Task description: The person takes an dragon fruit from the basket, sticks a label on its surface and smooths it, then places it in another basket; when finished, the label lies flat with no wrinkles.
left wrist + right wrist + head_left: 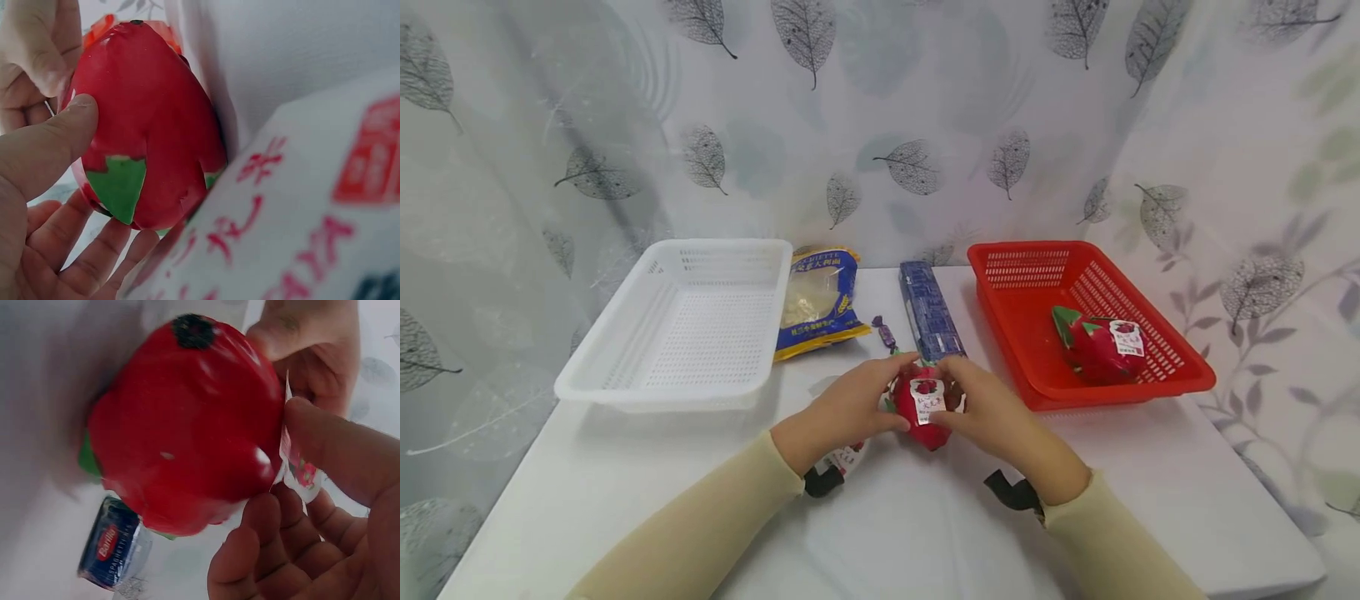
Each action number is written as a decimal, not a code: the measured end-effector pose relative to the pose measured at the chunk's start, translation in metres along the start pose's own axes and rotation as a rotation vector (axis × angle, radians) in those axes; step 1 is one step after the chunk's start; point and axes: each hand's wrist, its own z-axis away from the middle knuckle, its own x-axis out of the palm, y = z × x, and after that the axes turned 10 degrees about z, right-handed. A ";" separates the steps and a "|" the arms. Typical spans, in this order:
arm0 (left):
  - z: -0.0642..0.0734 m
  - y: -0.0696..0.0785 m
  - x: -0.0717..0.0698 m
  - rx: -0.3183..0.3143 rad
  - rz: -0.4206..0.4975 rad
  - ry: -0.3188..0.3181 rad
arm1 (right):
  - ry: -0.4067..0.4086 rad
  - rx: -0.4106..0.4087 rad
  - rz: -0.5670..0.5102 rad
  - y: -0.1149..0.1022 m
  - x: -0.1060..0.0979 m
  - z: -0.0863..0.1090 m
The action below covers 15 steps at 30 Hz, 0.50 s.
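A red dragon fruit [917, 417] with green leaf tips and a white label [928, 398] sits between my two hands, at the middle of the table. On its left side my left hand [850, 408] holds it, thumb on the red skin and fingers curled underneath in the left wrist view. My right hand [992, 412] grips the other side, its thumb against the label's edge in the right wrist view. A second labelled dragon fruit [847, 456] lies beneath my left wrist, mostly hidden; its label [250, 225] looms blurred in the left wrist view.
At the left stands a white plastic basket [655, 392], beside a blue and yellow pasta bag [820, 300]. A purple-wrapped candy [885, 333] and a blue spaghetti box [931, 308] lie behind my hands. At the right, a red basket [1026, 333] holds another labelled dragon fruit [1093, 350].
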 end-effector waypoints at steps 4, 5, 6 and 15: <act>0.000 0.000 -0.001 0.025 -0.013 -0.001 | -0.006 0.021 0.025 0.000 0.005 0.001; 0.000 0.001 -0.001 0.027 -0.019 0.000 | -0.006 0.021 0.023 0.000 0.005 0.001; 0.001 0.001 -0.001 0.025 -0.027 0.001 | -0.006 0.020 0.018 0.000 0.006 0.001; 0.005 0.005 -0.003 0.004 -0.085 -0.002 | 0.022 0.021 0.050 0.000 0.010 -0.005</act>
